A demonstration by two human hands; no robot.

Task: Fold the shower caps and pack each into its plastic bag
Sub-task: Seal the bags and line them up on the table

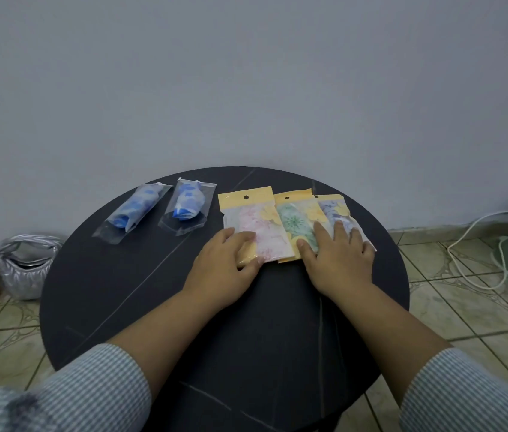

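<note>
A round dark bench (140,307) fills the lower centre of the frame, its far rim close against the pale wall. Left hand (226,263) lies on the lower end of the pink-flowered packet (260,227), its fingers (243,236) nearly straight and spread flat, the thumb along the packet's near edge; it presses and, as far as can be told, grips nothing. Right hand (338,255) rests likewise, flat and fanned, across the green-flowered packet (296,222) and the blue-flowered packet (335,213), which overlap like shingles at centre right. The flat hold probably serves to square the three yellow-headed packets into one row and to keep the slippery film from sliding. At upper left of the bench lie two clear bags (159,210), each with a rolled blue shower cap inside, set well apart from the row, seemingly as a finished pile. Open room: the whole near half of the bench is bare dark surface between the forearms, with striped sleeves (90,391) at the bottom corners. The blue-flowered packet lies near the right rim, so a push rightward risks a fall to the tiled floor (452,307). A silver bag (23,263) sits on the floor at left; a white cable (471,241) trails at right.
</note>
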